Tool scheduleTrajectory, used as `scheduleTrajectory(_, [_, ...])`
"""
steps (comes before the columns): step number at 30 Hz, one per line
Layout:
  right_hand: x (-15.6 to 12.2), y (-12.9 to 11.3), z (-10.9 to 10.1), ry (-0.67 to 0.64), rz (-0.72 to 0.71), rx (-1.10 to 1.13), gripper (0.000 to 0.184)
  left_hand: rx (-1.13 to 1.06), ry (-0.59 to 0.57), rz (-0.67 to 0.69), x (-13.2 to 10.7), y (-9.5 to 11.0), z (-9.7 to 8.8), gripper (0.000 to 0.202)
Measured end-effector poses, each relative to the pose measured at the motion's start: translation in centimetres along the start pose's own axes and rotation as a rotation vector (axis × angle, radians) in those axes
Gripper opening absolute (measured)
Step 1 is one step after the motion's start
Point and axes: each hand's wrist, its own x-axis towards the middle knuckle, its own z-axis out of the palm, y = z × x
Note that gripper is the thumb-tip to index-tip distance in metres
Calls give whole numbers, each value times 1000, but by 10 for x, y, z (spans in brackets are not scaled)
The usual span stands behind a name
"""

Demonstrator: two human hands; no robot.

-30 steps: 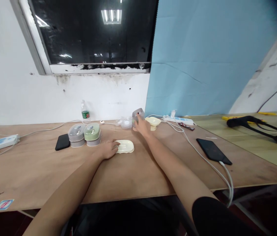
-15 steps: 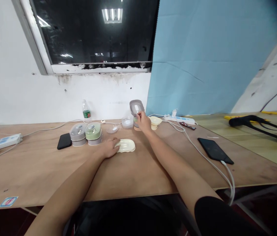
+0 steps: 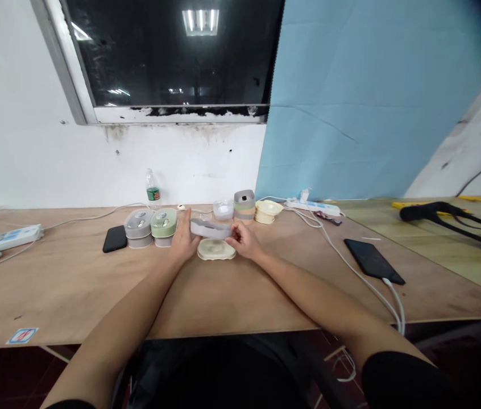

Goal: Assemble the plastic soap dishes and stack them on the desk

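Note:
A shallow grey plastic tray-like piece (image 3: 210, 229) is held between my two hands, slightly tilted above the table. My left hand (image 3: 184, 240) grips its left end, fingers pointing up along the side. At the right end, my right hand (image 3: 244, 240) pinches the edge between thumb and fingers. Just beneath lies a cream oval tray (image 3: 216, 250) on the table, partly shaded by the grey piece. Left of my left hand stand a green-lidded container (image 3: 164, 226) and a grey-lidded container (image 3: 139, 227). Behind are a stack of grey and tan containers (image 3: 244, 204) and cream containers (image 3: 267, 211).
A clear plastic container (image 3: 223, 209) and a bottle (image 3: 152, 187) stand toward the wall. A black phone (image 3: 115, 238) lies at left, another phone (image 3: 373, 261) charges at right. Power strips (image 3: 5, 241) and white cables run across the brown table (image 3: 232, 307).
My right hand has brought the grey piece from the stack toward me, above the cream tray. My left hand has let go of the cream tray and taken the grey piece's left end.

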Motion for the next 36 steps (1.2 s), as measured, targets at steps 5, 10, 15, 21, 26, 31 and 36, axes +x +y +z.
scheduleTrajectory(5, [6, -4, 2, 96, -29, -65, 46, 109, -104, -105, 3, 5, -10, 62])
scheduleTrajectory(10, [12, 0, -4, 199, 65, -228, 39, 198, -219, -214, 3, 12, -11, 56])
scheduleTrajectory(15, [12, 18, -7, -273, 206, -324, 39, 361, -582, -275, 1, 6, 3, 60])
scheduleTrajectory(21, [12, 30, 2, -285, 255, -326, 37, 348, -582, -331, 6, -4, 10, 61])
scheduleTrajectory(26, [20, 36, 12, -272, 244, -272, 35, 287, -518, -335, 10, -12, 10, 43])
scheduleTrajectory(31, [19, 38, 9, -304, 239, -251, 38, 160, -479, -304, 9, -18, 14, 30])
scheduleTrajectory(36, [11, 40, 4, -348, 224, -222, 41, 74, -499, -246, 6, -21, 12, 25])
